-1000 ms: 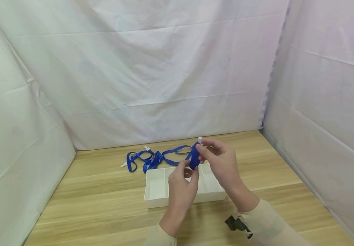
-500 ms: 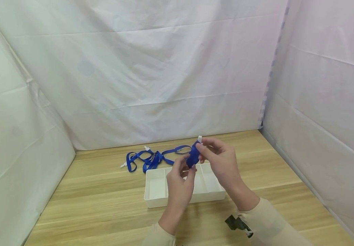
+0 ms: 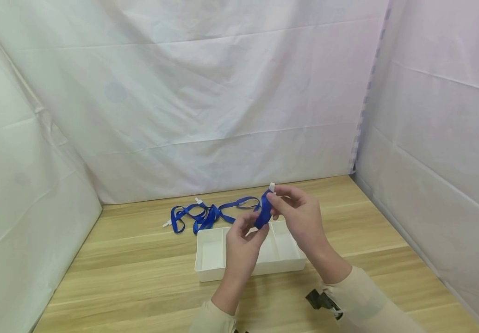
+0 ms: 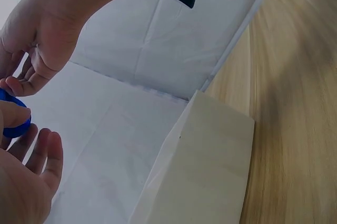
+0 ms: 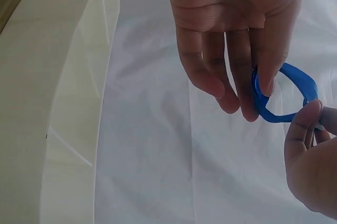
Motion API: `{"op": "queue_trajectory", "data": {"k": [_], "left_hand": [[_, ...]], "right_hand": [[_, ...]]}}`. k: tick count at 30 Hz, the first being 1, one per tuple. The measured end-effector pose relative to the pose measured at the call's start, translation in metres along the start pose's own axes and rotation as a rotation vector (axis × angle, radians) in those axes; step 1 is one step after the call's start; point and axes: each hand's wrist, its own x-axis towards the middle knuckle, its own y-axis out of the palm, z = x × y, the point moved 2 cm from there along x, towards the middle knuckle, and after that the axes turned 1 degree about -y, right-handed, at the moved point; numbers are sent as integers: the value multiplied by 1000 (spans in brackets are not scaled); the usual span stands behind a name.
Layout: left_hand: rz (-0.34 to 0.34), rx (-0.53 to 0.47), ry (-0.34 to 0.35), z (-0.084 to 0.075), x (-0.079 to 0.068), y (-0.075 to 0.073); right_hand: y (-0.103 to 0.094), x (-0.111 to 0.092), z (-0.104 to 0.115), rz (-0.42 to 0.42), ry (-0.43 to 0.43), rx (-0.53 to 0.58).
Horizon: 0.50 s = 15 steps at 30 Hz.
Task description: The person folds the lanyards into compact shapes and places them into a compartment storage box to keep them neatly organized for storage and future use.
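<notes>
Between both hands, above the white tray [image 3: 278,267], is a blue lanyard [image 3: 266,210] folded into a short flat band. My right hand [image 3: 303,219] pinches its upper end, with a white clip [image 3: 272,187] poking out above the fingertips. Thumb and fingers of my left hand [image 3: 241,247] pinch the lower end. The right wrist view shows the folded lanyard [image 5: 276,117] as an open loop, the left hand [image 5: 231,34] at its left side and the right hand [image 5: 313,168] at its lower right. In the left wrist view the fingers mostly hide the lanyard [image 4: 21,129].
More blue lanyards [image 3: 207,218] with white clips lie loosely tangled behind the tray. One strap [image 3: 239,203] runs rightward behind the hands. The tray has dividers and stands on a wooden tabletop [image 3: 139,273]. White cloth [image 3: 222,92] encloses the back and sides.
The folded band looks narrower than a second ago, as it has turned between the fingers. Both hands keep their hold and have shifted only slightly. The lanyards on the table have not moved.
</notes>
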Motion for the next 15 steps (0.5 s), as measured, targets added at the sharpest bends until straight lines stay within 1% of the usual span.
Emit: {"op": "queue_trajectory", "data": {"k": [4, 7, 9, 12, 13, 15], "left_hand": [[45, 52, -55, 2, 0, 0], [69, 102, -60, 4, 0, 1], [74, 133, -42, 4, 0, 2], [63, 206, 13, 2, 3, 3], [57, 236, 42, 0, 5, 4], [42, 316, 122, -4, 8, 5]], "right_hand": [[-1, 0, 0, -2, 17, -20], [-1, 0, 0, 1, 29, -40], [-1, 0, 0, 4, 30, -41], [-1, 0, 0, 17, 22, -26], [0, 0, 0, 22, 23, -27], [0, 1, 0, 37, 29, -33]]}}
